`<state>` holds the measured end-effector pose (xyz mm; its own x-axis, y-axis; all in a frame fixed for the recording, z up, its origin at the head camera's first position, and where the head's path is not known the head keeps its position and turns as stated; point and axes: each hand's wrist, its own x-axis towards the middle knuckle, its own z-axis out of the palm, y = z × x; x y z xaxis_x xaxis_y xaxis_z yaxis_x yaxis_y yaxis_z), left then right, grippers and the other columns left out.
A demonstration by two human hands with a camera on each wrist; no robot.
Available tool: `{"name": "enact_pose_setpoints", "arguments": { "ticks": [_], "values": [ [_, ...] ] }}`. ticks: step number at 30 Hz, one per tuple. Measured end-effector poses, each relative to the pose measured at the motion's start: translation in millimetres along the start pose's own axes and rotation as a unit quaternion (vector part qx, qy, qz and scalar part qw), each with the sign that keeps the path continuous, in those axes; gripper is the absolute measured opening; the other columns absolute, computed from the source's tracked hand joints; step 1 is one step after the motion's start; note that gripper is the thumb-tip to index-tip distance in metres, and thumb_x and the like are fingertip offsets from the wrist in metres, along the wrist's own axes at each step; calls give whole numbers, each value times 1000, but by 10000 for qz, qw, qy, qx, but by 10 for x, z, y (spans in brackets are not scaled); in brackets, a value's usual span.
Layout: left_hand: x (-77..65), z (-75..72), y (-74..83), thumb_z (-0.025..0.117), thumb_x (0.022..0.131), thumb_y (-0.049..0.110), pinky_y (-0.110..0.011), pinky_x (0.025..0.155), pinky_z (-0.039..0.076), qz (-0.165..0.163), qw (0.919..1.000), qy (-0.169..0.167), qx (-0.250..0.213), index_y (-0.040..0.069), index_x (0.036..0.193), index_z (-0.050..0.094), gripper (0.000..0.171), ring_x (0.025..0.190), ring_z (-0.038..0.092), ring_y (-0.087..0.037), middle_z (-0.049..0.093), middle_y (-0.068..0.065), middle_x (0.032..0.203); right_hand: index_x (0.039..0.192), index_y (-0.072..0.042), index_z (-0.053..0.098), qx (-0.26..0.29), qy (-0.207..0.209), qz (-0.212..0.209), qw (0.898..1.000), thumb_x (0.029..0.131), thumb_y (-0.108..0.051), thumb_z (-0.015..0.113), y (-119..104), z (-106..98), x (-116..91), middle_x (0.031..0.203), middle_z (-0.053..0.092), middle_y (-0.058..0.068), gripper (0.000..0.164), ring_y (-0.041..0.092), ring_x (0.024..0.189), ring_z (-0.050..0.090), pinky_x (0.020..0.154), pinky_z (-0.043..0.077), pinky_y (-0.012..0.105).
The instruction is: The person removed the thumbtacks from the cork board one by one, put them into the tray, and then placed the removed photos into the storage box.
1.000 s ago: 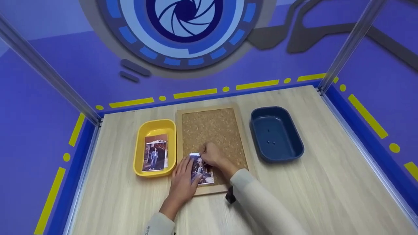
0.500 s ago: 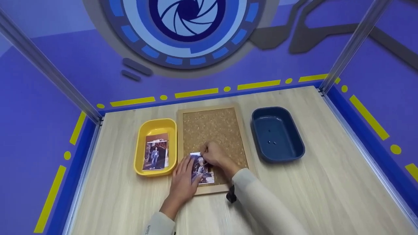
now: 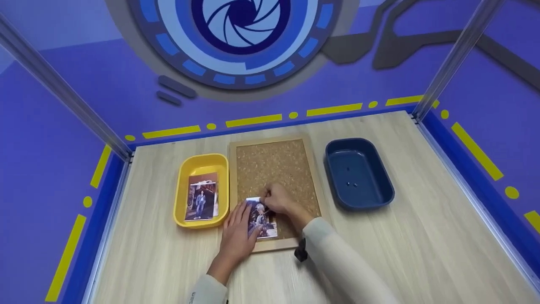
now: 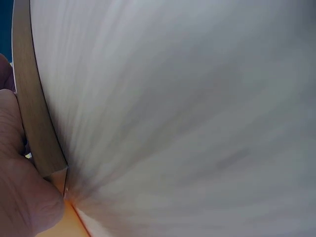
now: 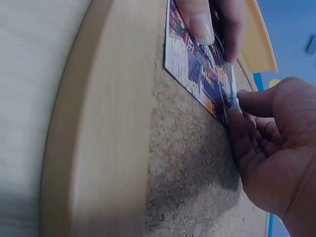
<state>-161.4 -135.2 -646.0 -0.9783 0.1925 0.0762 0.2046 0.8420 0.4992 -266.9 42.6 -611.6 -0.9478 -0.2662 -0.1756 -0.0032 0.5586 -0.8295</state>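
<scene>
A photo (image 3: 263,219) of a person lies on the lower left of a wood-framed cork board (image 3: 276,164). My left hand (image 3: 237,233) rests flat along the photo's left side, fingers extended and thumb across its lower part. At the photo's upper right corner, my right hand (image 3: 278,199) has its fingers curled. In the right wrist view, that hand's thumb and forefinger pinch a small clear push pin (image 5: 234,101) at the photo's edge, mostly hidden by the fingertips. The left wrist view shows part of my left hand (image 4: 24,182) over the board's frame (image 4: 37,103).
Left of the board, a yellow tray (image 3: 178,198) holds more photos (image 3: 201,202). A dark blue tray (image 3: 358,194) on the right contains a few tiny pins (image 3: 351,184). Blue and purple panels (image 3: 270,103) enclose the table at the back and sides.
</scene>
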Motion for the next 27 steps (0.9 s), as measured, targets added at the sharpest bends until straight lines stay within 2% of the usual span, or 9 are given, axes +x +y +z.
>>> {"name": "enact_pose_setpoints", "arguments": {
  "ticks": [7,11,20,27],
  "values": [
    [-3,6,-10,63,104,41,-66,131,23,6,10000,31,-16,8,164,40,72,164,29,-37,33,-14,176,80,-12,64,231,55,-134,9996,87,0,67,25,17,17,74,56,-5,14,10,66,53,56,41,20],
    [5,5,-2,63,105,41,-66,132,23,35,10000,24,30,8,165,39,72,164,29,-38,33,-14,176,81,-9,66,231,68,-185,9995,88,0,66,29,1,15,74,55,-5,11,10,66,52,57,41,20],
    [4,11,1,63,105,41,-66,130,26,36,9999,103,95,8,164,41,71,163,31,-37,35,-14,175,78,-13,58,404,62,-83,9991,90,0,63,29,10,16,69,50,-7,19,10,62,49,53,38,20],
    [2,32,1,62,105,42,-66,130,25,9,9999,88,57,9,164,41,71,163,31,-38,34,-14,175,83,-10,62,468,97,-33,9989,91,0,64,44,13,4,75,54,-4,13,11,67,52,56,42,21]
  ]
}}
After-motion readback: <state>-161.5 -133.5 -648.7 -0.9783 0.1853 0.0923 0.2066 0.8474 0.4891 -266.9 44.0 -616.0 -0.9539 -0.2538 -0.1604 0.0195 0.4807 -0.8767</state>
